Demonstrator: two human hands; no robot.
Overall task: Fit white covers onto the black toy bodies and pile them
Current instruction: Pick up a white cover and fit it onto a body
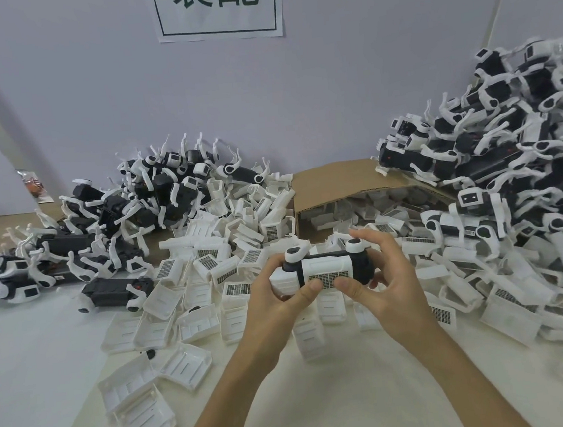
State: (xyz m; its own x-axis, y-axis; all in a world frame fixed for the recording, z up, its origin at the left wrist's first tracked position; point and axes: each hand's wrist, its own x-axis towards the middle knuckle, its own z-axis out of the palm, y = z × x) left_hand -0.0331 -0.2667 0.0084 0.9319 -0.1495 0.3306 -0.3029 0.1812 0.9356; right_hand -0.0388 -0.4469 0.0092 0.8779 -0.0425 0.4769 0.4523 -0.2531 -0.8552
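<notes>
I hold one black toy body (365, 269) up in front of me, lengthwise between both hands, above the scatter of parts on the worktop (31, 375). A white cover (326, 265) sits over its middle, grille side towards me, with black showing at the right end and in a narrow band left of the cover. My left hand (271, 305) grips the left end, its fingers (273, 269) curled round the far side and the thumb pressed on the lower edge of the grille. My right hand (395, 281) takes the right end the same way, thumb just beside the other thumb on the grille, fingers curled over the top near one of the two round white joints (355, 244). Both sets of fingers are clamped on the toy.

Under and around my hands lie loose covers (184, 363), many hollow side up, some showing the grille. More of them fill the mouth of a cardboard box (335, 182) lying on its side against the wall. Left of the box is a heap of toys (161, 190) with white legs sticking up; whether each wears a cover I cannot tell. To the right rises a taller heap (509, 163), reaching well up the wall. A paper sign (219, 12) with green characters hangs on the wall above the box
</notes>
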